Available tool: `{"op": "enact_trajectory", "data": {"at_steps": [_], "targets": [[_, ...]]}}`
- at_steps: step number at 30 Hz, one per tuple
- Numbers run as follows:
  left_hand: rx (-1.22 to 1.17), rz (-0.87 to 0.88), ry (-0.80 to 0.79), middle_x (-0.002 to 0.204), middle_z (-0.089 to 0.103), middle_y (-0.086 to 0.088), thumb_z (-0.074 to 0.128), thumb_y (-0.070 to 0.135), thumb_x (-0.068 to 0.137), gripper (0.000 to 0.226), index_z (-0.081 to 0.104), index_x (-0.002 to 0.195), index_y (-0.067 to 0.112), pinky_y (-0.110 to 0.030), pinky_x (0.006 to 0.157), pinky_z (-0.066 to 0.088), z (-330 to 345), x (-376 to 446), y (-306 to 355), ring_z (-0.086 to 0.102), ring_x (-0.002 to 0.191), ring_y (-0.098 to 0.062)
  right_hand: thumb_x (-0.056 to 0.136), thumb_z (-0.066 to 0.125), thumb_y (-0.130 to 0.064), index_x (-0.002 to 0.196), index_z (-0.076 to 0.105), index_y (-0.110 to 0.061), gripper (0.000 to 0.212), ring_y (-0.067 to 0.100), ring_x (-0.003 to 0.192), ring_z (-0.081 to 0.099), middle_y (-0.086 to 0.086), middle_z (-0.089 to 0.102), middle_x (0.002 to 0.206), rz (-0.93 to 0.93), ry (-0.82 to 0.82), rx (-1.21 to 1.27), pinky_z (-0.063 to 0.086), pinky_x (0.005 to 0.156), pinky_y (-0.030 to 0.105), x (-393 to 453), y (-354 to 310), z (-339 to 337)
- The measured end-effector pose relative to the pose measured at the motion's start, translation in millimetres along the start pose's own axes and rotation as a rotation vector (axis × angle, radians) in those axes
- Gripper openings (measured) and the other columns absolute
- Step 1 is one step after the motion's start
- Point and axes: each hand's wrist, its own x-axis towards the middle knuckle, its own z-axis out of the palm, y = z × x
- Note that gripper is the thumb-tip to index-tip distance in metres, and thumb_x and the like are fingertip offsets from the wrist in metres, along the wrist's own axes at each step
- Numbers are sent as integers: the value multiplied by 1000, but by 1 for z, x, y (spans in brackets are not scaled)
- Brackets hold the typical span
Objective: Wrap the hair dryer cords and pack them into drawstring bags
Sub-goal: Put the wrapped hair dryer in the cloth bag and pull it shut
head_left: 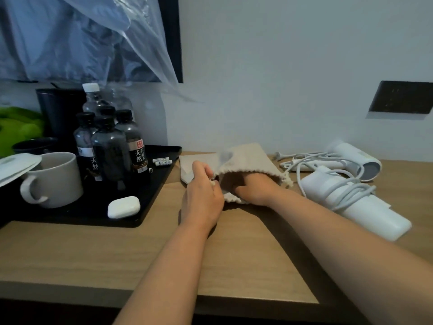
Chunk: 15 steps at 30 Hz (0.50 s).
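A beige drawstring bag [248, 160] lies on the wooden table [93, 254] with its gathered mouth toward me. My left hand [201, 193] pinches the left rim of the mouth. My right hand [255, 188] reaches into the mouth, its fingers hidden inside. A second flat beige bag [187, 165] lies under the first one, to its left. To the right lies a white hair dryer [351, 202] with its cord wound round the body. Behind it sits another white hair dryer [358, 160] with a loose cord [302, 160] spread beside it.
A black tray [150, 207] on the left carries several dark water bottles [110, 148], a grey mug [56, 179] and a white soap-like case [123, 206]. A black kettle [58, 111] stands behind. A dark wall socket plate [400, 97] is at right.
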Motion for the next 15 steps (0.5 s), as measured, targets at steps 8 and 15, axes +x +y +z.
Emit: {"op": "enact_trajectory", "data": {"at_steps": [8, 15], "targets": [[-11, 162, 74, 79, 50, 9, 50, 11, 96, 13, 43, 95, 21, -41, 60, 47, 2, -4, 3, 53, 69, -15, 89, 54, -27, 122, 55, -14, 36, 31, 101, 61, 12, 64, 110, -112, 197, -72, 52, 81, 41, -34, -3, 14], [-88, 186, 75, 96, 56, 7, 54, 17, 98, 12, 44, 98, 23, -7, 57, 39, 5, -3, 9, 51, 74, 2, 80, 52, -9, 98, 71, -9, 26, 19, 108, 59, 5, 63, 114, -261, 746, 178, 48, 91, 25, -98, 31, -19]]}}
